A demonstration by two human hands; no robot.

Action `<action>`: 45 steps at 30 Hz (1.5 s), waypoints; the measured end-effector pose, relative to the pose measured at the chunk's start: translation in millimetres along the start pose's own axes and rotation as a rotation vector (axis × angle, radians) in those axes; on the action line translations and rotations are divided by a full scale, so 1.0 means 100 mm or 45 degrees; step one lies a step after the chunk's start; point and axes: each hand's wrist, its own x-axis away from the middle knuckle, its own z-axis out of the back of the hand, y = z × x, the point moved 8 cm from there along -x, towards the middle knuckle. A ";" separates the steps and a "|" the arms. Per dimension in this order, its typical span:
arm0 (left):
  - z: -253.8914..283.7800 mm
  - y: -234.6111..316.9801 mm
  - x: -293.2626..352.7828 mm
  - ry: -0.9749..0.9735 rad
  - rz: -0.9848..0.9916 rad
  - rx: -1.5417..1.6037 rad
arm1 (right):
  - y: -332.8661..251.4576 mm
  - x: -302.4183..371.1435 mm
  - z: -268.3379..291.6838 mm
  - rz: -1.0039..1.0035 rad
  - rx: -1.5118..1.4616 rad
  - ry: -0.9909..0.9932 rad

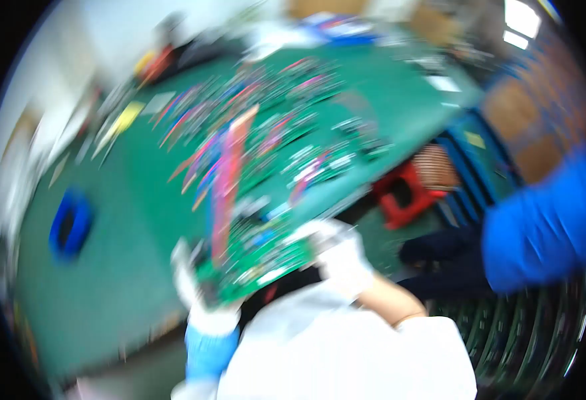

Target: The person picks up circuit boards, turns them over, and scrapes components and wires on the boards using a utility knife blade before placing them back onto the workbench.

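Close in front of me I hold a green circuit board between both hands, tilted over the table's near edge. My left hand, in a white glove, is closed on the board's left end. On its right end my right hand, also white-gloved, is closed. A flat multicoloured ribbon cable, pink to orange, rises from the board's left part. Motion smears the picture, so finger detail and small parts are hard to make out. Several more green boards with coloured cables lie just beyond.
The green table carries a blue ring-shaped thing at left and a blue tray at the far edge. On the right are a red stool, blue racks and a person in blue.
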 end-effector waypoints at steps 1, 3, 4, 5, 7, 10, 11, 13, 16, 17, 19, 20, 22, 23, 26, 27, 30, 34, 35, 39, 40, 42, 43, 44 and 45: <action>0.31 0.06 0.06 0.166 -0.036 0.020 | -0.01 0.01 0.01 0.014 0.267 0.135; 0.22 0.15 0.25 -0.031 -0.058 -0.020 | -0.10 0.08 -0.30 0.031 -0.601 0.220; 0.33 0.15 0.29 -0.027 -0.034 0.006 | -0.03 0.05 -0.33 0.018 -0.580 0.138; 0.38 0.14 0.34 -0.041 -0.001 0.030 | 0.03 0.00 -0.40 0.014 -0.612 0.055; 0.42 0.14 0.45 -0.114 0.059 0.210 | -0.04 0.02 -0.59 0.250 -0.074 -0.079; 0.58 0.22 0.52 -0.049 -0.033 0.179 | 0.05 -0.01 -0.80 0.072 -0.248 -0.183; 0.61 0.23 0.54 -0.026 -0.041 0.182 | 0.05 -0.01 -0.87 0.085 -0.103 -0.228; 0.76 0.29 0.58 0.193 -0.168 0.097 | 0.26 -0.05 -0.92 -0.145 -0.211 -0.368; 0.85 0.34 0.61 0.204 -0.213 0.096 | 0.03 -0.03 -1.00 0.429 0.697 -0.248; 0.87 0.39 0.63 0.218 -0.281 -0.008 | 0.11 -0.05 -0.96 0.416 0.693 -0.265; 0.87 0.39 0.63 0.142 -0.239 0.135 | 0.09 0.05 -1.04 0.865 1.115 -0.337; 0.84 0.38 0.62 0.044 -0.197 0.272 | 0.08 0.06 -1.08 0.855 1.110 -0.348; 0.81 0.36 0.61 -0.047 -0.157 0.413 | 0.03 -0.02 -1.15 0.564 0.777 -0.330; 0.86 0.37 0.61 0.037 -0.195 0.276 | 0.06 -0.07 -1.16 0.420 0.613 -0.317; 0.88 0.42 0.60 0.128 -0.269 -0.024 | 0.08 -0.04 -1.13 0.728 0.917 -0.239; 0.86 0.46 0.59 0.134 -0.312 -0.187 | 0.10 -0.04 -1.10 0.751 0.919 -0.232; 0.85 0.40 0.56 -0.082 -0.286 -0.001 | 0.12 0.00 -1.01 0.824 0.916 -0.215; 0.90 0.37 0.51 -0.014 -0.287 -0.022 | 0.24 0.04 -0.91 0.898 0.917 -0.192; 0.86 0.35 0.50 -0.060 -0.259 0.025 | 0.30 0.03 -0.86 0.846 0.846 -0.182; 0.82 0.32 0.48 -0.113 -0.232 0.053 | 0.33 -0.01 -0.82 0.573 0.733 -0.222; 0.82 0.32 0.48 -0.117 -0.233 0.044 | 0.34 -0.02 -0.82 0.573 0.733 -0.220; 0.81 0.31 0.47 -0.123 -0.236 0.026 | 0.23 0.03 -0.86 0.846 0.885 -0.150; 0.83 0.31 0.47 -0.120 -0.238 0.025 | 0.25 0.04 -0.83 0.846 0.882 -0.153; 0.80 0.31 0.48 -0.205 -0.224 0.130 | 0.32 0.01 -0.80 0.774 0.989 -0.184; 0.77 0.32 0.49 -0.290 -0.210 0.235 | 0.38 -0.01 -0.79 0.701 1.095 -0.217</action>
